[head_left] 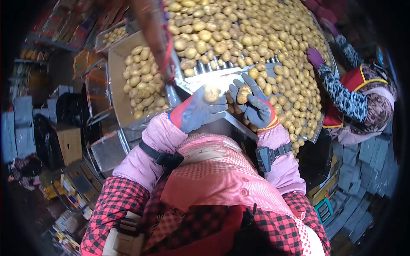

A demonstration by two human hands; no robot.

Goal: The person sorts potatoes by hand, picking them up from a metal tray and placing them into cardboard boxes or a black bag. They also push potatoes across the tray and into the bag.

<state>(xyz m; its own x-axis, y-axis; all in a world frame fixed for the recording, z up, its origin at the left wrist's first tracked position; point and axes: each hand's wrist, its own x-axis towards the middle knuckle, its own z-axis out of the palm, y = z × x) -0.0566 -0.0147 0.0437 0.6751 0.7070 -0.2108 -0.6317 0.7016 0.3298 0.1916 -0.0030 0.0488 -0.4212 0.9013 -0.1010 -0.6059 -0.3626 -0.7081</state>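
My left hand (200,112), in a grey-coated glove with a red cuff, holds a pale potato (211,93) at the thumb side; its other fingers are stretched out. My right hand (259,110), gloved alike, has a browner potato (244,94) between thumb and fingers. Both hands are over the near edge of a sorting table, in front of a bright metal plate (213,79). Beyond them a thick layer of loose potatoes (252,32) covers the table and runs down its right side.
At left, a cardboard box (118,85) holds many potatoes. A rusty post (147,32) rises between box and table. Across the right side, a co-worker's purple-gloved hand (315,57) is at the potatoes. Stacked flattened cartons (358,170) lie at lower right.
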